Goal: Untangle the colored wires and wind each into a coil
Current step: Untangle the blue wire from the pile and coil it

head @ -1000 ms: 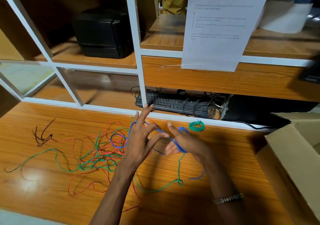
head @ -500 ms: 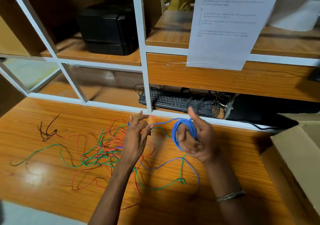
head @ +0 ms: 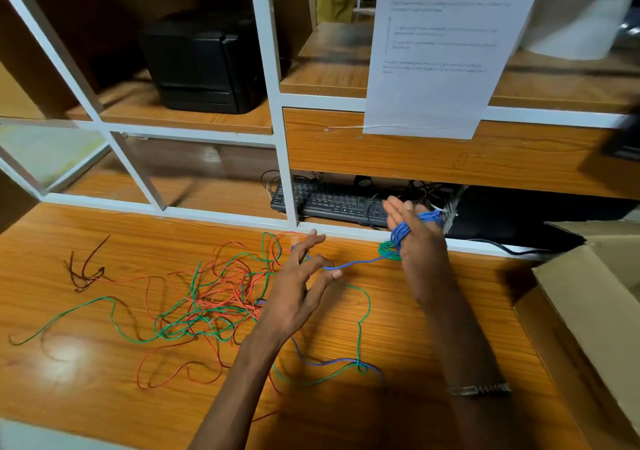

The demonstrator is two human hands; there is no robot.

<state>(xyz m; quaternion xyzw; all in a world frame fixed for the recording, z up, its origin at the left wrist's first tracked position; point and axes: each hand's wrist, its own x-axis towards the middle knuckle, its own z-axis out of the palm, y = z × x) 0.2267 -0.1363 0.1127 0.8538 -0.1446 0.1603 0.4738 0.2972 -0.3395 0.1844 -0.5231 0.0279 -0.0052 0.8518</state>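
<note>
A blue wire runs taut between my two hands. My left hand hovers over the tangle with fingers spread and pinches the blue wire between thumb and fingertips. My right hand is raised near the shelf edge with fingers stretched out, and a blue coil is wound round it. A small green coil lies on the table just behind that hand. Loose red wires and green wires lie tangled at the table's middle left. More blue wire trails under my left forearm.
A dark brown wire scrap lies at far left. An open cardboard box stands at the right. A black keyboard with cables sits under the shelf behind the white frame. A paper sheet hangs above.
My right hand has opened out and lifted back-right with the blue coil round it. My left hand moved right and now pinches the blue strand, pulled taut. The green coil shows again.
</note>
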